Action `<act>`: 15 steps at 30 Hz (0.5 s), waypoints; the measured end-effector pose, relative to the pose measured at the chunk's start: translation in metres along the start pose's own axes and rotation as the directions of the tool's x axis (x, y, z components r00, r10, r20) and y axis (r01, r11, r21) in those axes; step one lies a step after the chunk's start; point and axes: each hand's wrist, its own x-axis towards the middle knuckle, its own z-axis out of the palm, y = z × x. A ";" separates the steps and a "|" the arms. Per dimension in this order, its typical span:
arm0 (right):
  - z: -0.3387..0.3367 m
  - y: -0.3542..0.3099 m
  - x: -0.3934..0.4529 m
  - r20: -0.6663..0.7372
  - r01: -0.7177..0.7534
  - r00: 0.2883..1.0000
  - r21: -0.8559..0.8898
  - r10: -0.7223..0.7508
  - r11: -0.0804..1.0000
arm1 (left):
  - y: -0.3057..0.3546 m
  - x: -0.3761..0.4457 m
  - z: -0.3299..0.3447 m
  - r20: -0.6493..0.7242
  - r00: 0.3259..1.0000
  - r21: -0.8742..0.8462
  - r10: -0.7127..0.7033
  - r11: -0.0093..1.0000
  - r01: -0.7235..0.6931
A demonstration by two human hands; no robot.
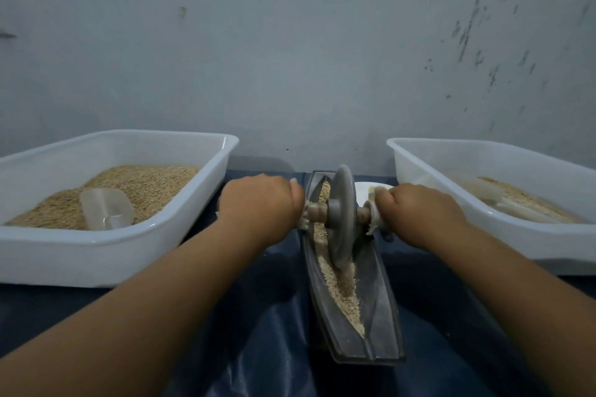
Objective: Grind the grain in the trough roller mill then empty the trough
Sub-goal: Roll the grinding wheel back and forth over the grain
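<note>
A long dark boat-shaped trough (380, 287) lies on the table, running away from me. Pale crushed grain (343, 287) lines its groove. A grey roller disc (342, 216) stands on edge in the groove toward the far end, on a wooden axle (317, 211). My left hand (261, 203) is closed on the axle's left handle. My right hand (419, 209) is closed on the right handle. Both handle ends are hidden inside my fists.
A white tub (106, 248) at the left holds whole grain and a clear plastic scoop (106, 208). A second white tub (503, 242) at the right holds a thin layer of grain. A small white dish (371, 190) sits behind the roller. Dark blue cloth (277, 332) covers the table; a wall stands behind.
</note>
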 end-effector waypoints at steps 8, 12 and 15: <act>-0.038 0.003 -0.067 -0.105 0.179 0.975 -0.154 -0.196 0.972 | 0.003 -0.064 -0.038 -0.054 0.998 -0.308 0.013 0.951 -0.029; -0.030 -0.002 -0.052 -0.090 0.111 0.987 -0.219 -0.133 0.969 | 0.009 -0.048 -0.029 0.017 0.963 -0.365 -0.268 0.896 0.255; -0.011 -0.005 -0.021 -0.144 0.102 0.981 -0.206 -0.134 0.973 | 0.009 -0.024 -0.003 0.096 0.950 -0.319 -0.297 0.895 0.312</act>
